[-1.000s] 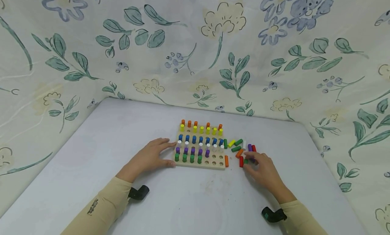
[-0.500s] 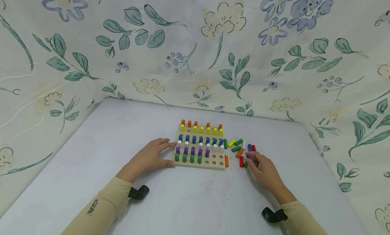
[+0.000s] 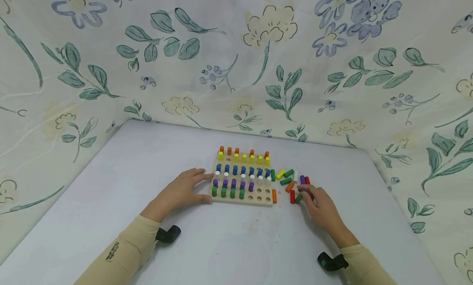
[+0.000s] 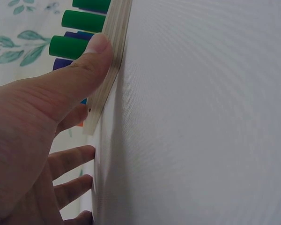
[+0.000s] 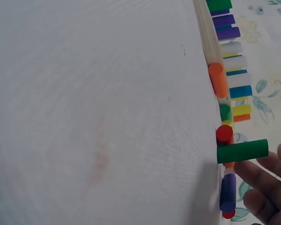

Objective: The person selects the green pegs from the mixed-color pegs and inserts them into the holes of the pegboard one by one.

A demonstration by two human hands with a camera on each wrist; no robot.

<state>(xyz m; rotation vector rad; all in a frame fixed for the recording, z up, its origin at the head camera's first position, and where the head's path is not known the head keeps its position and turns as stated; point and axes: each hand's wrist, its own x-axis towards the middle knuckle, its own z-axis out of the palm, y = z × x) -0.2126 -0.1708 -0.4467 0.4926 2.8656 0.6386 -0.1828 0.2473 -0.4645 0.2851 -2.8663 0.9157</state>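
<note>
Although most of the pegboard [image 3: 255, 194] is filled, I judge the work incomplete. Blue pegs [image 3: 243, 170] make a full row. Yellow pegs [image 3: 244, 157] and white pegs [image 3: 242, 177] show one gap each; orange pegs [image 3: 229, 151] appear two short; purple pegs [image 3: 234, 184] leave two holes and green pegs [image 3: 233, 193] three, all at the right end. Between yellow and blue a further row looks unfilled, though largely hidden.

Outstanding: a scatter of loose pegs [image 3: 286, 181] right of the board, in mixed colours, red included.

Left hand [image 3: 185, 189] is open, thumb against the board's near left corner, fingers spread alongside. Right hand [image 3: 322, 207] is loosely bent, no grip evident; a loose green peg [image 3: 299, 198] sits just beside its fingertips. Contact there cannot be confirmed.

Edges: a loose orange peg [image 3: 274, 196] lies along the board's right edge, so clearance on that side is tight. The worktop [image 3: 221, 248] offers its widest open room in front of the board, between the forearms. Its far edge meets a floral cloth [image 3: 251, 112], well apart from both hands.
</note>
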